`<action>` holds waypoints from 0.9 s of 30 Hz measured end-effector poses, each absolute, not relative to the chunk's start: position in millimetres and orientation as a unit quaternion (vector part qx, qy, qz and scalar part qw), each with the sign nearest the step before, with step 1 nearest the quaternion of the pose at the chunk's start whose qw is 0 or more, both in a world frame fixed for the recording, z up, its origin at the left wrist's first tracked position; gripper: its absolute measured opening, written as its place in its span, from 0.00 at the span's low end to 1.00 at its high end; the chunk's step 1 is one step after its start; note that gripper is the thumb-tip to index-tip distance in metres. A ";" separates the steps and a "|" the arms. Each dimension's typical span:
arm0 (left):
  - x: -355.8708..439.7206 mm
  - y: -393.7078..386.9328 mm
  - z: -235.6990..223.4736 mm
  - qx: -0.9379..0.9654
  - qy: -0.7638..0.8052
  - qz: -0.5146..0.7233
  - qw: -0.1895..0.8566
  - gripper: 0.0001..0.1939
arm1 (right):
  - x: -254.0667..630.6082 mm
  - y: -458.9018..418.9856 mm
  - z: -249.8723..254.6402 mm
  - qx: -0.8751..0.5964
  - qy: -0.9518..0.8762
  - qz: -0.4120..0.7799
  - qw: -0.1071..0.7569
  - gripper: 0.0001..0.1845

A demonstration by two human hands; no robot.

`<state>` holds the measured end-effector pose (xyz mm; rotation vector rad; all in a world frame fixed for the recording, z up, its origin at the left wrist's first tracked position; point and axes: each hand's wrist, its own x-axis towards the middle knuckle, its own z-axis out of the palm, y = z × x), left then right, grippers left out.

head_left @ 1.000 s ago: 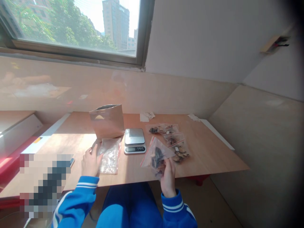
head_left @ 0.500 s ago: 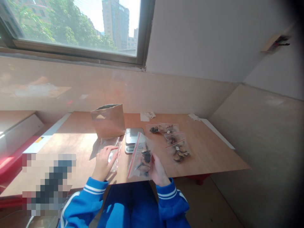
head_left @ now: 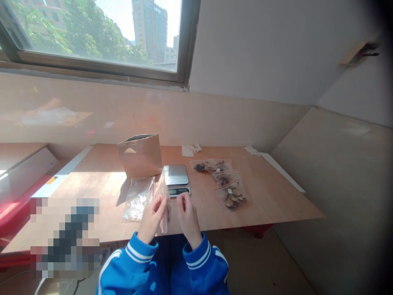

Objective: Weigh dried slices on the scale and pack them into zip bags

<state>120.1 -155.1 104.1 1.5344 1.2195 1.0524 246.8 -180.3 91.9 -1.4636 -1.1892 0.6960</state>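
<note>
My left hand [head_left: 151, 218] pinches the zip bag [head_left: 164, 223] of dark dried pieces. The bag is turned nearly edge-on, so its red zip strip faces me and its contents are mostly hidden. Just right of it my right hand [head_left: 189, 220] is raised with its fingers curled together, apart from the bag; what they hold, if anything, I cannot make out. Beyond both hands sits a kitchen scale [head_left: 176, 175] with a bare metal plate. Clear plastic bags [head_left: 135, 200] lie flat left of my left hand.
A brown paper bag [head_left: 139, 157] stands open behind the clear bags. Several zip bags of dried brown pieces [head_left: 235, 198] lie to the right on the wooden table [head_left: 276, 192]. White scraps [head_left: 192, 150] rest by the wall. Some of the left side is pixelated.
The filled zip bag has passed from my right hand to my left and turned edge-on. My left hand has left the clear bags and moved right; my right hand has moved left.
</note>
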 end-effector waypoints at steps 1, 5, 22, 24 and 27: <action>122.2 -155.7 103.6 0.614 0.503 0.430 0.430 0.18 | 243.5 -183.1 95.2 -0.594 -0.531 0.324 0.511 0.14; 128.8 -160.2 102.6 0.592 0.526 0.444 0.418 0.23 | 236.6 -186.5 101.5 -0.542 -0.580 0.373 0.481 0.15; 119.0 -164.1 101.9 0.693 0.464 0.343 0.432 0.18 | 260.0 -187.4 101.5 -0.526 -0.658 0.353 0.407 0.19; 117.7 -164.9 101.0 0.699 0.459 0.337 0.432 0.17 | 260.0 -187.8 101.4 -0.518 -0.666 0.356 0.402 0.19; 116.5 -166.5 101.7 0.707 0.454 0.327 0.432 0.16 | 257.9 -188.1 99.5 -0.534 -0.663 0.334 0.405 0.18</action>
